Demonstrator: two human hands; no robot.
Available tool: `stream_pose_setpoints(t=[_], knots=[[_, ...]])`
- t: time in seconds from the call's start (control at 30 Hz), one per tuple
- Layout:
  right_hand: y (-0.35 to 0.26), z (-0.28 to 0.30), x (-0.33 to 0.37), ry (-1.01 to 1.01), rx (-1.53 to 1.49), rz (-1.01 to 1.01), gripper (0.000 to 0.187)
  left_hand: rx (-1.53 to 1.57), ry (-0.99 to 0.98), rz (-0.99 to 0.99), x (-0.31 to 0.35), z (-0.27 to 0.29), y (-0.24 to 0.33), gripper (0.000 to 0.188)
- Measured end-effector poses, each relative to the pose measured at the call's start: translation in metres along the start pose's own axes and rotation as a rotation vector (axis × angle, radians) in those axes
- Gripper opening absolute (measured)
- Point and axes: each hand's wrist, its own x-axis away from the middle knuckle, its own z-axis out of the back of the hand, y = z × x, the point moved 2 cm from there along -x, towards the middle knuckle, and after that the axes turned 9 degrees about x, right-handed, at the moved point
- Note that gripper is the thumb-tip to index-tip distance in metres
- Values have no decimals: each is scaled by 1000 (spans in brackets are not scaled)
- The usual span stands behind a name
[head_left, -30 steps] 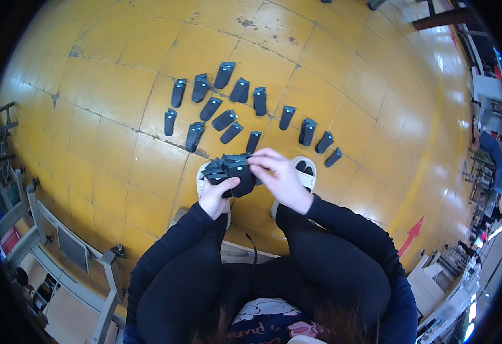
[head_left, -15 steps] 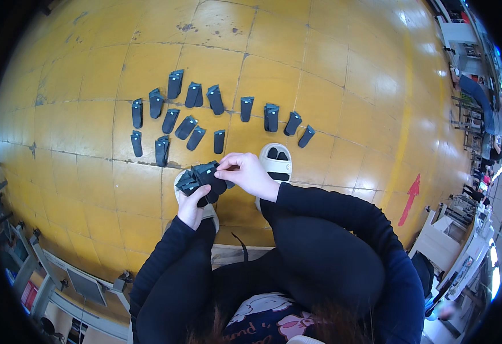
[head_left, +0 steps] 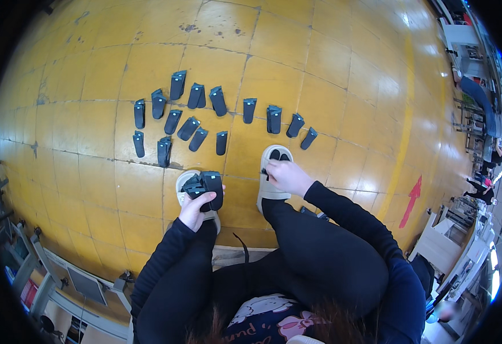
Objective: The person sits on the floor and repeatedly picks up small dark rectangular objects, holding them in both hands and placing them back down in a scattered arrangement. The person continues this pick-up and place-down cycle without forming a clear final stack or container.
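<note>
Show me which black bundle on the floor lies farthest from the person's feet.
The topmost black bundle, left of the picture's centre; all the others lie lower in view.

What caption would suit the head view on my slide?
The left hand holds a dark bundle above the yellow floor, where similar bundles lie; the right hand is held apart.

Black bundle (head_left: 212,186), green-topped, in left grip (head_left: 193,210); similar bundles (head_left: 177,87) scattered on floor (head_left: 342,163).
</note>
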Motion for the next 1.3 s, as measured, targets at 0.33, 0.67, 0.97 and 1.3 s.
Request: stream_pose_setpoints(t=[0.33, 0.67, 0.97, 1.3], knots=[[4, 5, -11, 90, -59, -59, 17, -1, -6, 13, -1, 10, -3, 36], [18, 1, -6, 211, 140, 19, 22, 13, 195, 7, -7, 62, -35, 32], [13, 8, -15, 213, 203, 0, 19, 240, 248, 5, -16, 91, -41, 33], [22, 3, -11, 204, 221, -55, 17, 35, 221, 63, -23, 95, -32, 31]])
